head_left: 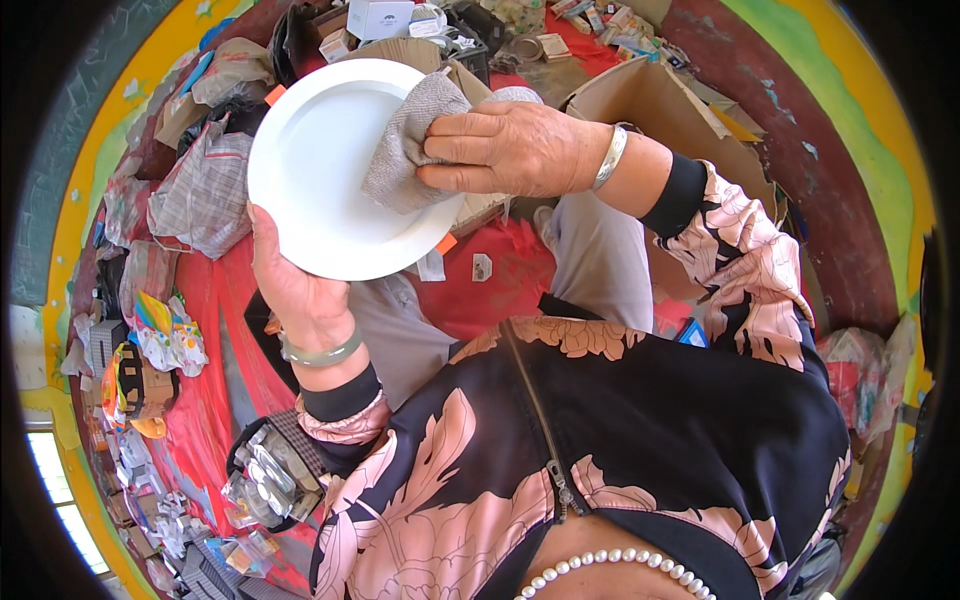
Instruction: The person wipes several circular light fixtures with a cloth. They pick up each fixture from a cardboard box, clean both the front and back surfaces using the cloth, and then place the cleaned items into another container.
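Red sheeting (pixel 215 340) spreads across this cluttered floor, a cardboard box (pixel 640 105) standing between one and two o'clock. Up near eleven, there's the white plate (pixel 318 170), its lower-left edge gripped by the left hand (pixel 303 298) over at nine! At twelve, the right hand (pixel 525 150) clutches a grey cloth (pixel 405 155) against the plate's two-o'clock side.

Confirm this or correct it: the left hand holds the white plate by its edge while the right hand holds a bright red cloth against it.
The cloth's colour is wrong: the head view shows a greyish-beige cloth. The left hand does hold the white plate by its edge, while the right hand holds that cloth against it.
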`<state>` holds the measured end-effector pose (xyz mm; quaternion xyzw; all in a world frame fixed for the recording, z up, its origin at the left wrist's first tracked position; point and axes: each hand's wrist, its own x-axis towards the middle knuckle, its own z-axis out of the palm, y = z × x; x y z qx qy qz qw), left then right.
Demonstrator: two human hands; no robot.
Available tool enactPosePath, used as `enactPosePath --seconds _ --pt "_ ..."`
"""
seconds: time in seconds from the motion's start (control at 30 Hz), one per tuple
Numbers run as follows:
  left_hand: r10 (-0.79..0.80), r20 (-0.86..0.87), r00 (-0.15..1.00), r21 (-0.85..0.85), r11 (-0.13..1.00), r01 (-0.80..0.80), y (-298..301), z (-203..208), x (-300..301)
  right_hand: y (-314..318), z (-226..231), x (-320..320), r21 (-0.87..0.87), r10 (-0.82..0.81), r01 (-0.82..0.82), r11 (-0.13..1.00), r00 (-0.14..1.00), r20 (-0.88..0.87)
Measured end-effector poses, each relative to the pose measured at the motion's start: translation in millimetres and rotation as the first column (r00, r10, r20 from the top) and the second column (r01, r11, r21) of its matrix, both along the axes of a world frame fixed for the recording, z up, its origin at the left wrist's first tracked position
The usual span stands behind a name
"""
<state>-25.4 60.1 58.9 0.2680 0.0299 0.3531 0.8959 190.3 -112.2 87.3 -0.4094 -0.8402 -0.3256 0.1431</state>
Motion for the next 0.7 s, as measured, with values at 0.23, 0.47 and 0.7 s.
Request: enactPosePath --seconds 0.23,0.47,0.7 --pt "-0.135 -0.002 0.991 -0.226 0.965 0.131 3.5 -19.5 -0.4 -4.9 2.7 -20.4 0.023 0.069 -0.069 0.997 0.997 0.03" --pt "-0.348 -0.145 0.926 -0.023 0.937 0.348 -23.6 1.3 -2.5 -12.2 22.7 -7.2 0.121 -0.011 0.016 0.993 0.999 -0.037" --pt "-0.389 -0.191 0.901 0.046 0.914 0.404 -14.1 -21.3 -18.4 -18.0 12.2 37.3 -0.332 -0.424 0.335 0.881 0.254 -0.869"
